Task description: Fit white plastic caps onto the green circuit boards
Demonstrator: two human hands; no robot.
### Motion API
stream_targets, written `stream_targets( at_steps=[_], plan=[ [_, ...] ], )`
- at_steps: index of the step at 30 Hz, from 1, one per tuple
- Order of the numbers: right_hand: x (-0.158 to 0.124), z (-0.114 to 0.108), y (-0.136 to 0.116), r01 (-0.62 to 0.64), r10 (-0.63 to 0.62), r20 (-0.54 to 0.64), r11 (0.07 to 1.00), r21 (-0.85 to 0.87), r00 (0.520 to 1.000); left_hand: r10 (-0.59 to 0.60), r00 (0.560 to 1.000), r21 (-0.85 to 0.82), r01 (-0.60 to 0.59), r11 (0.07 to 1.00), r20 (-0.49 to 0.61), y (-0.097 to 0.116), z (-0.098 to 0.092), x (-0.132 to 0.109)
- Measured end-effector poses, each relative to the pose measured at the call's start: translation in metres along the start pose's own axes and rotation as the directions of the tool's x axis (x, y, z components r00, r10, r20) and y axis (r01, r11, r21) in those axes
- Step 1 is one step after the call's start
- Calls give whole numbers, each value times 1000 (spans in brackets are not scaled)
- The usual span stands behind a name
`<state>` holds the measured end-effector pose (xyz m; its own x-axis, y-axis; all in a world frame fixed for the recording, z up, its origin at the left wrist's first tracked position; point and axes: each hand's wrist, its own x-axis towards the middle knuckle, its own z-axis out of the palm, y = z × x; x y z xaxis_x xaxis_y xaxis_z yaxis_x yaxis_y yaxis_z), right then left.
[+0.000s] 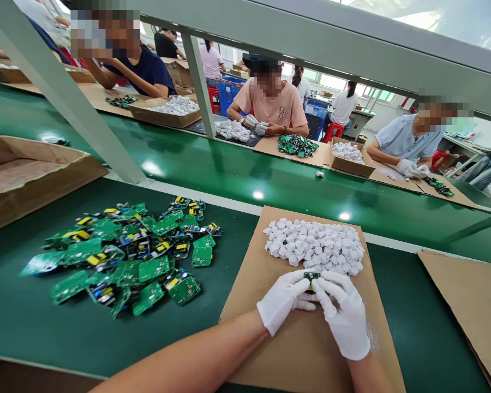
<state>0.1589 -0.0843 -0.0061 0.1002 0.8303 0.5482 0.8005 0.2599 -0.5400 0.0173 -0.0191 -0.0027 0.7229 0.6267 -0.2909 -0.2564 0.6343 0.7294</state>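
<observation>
Both of my hands wear white gloves and meet over a cardboard sheet (265, 338). Between their fingertips is a small green circuit board (311, 276) with a yellow part on its underside. My left hand (284, 299) grips the board from the left, fingers closed. From the right, my right hand (343, 311) pinches it too, and its fingers hide much of the board. Just beyond my fingertips lies a pile of small white plastic pieces (315, 243). Left of the cardboard, a heap of green circuit boards (126, 251) with yellow and blue components spreads over the dark green table.
An open cardboard box (45, 169) stands at the left edge, and another cardboard sheet (466, 305) lies at the right. A slanted metal post (77, 103) rises behind the board heap. Past the glossy green belt (229, 169), several co-workers sit with similar piles.
</observation>
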Motion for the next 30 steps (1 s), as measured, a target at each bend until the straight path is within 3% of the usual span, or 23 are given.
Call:
stream_targets(
  at_steps=[4,7,11,14,16,22,26,30],
  plan=[
    [-2,7,-1,96,-97,-29,995,-36,995,38,999,67,-41,997,38,-3,5,0],
    [-2,6,-3,98,-99,-25,994,-38,995,32,996,58,-37,998,89,-1,8,-2],
    [-1,0,-7,-49,29,118,984,169,993,-31,994,8,30,1000,108,5,5,-4],
    [-1,0,-7,-201,150,154,890,410,977,-49,997,30,47,998,61,7,2,-4],
    [-2,3,-6,-274,221,165,837,474,961,-44,998,63,41,997,48,6,2,-4],
    [-2,8,-7,-435,329,306,803,406,893,-32,990,-16,35,999,140,1,6,-3],
    [-5,6,-5,-404,339,251,869,285,906,19,985,-32,-13,999,173,4,7,-5],
    [-6,4,-6,-379,316,276,899,220,908,-33,988,16,31,999,148,4,5,-3]
  ],
)
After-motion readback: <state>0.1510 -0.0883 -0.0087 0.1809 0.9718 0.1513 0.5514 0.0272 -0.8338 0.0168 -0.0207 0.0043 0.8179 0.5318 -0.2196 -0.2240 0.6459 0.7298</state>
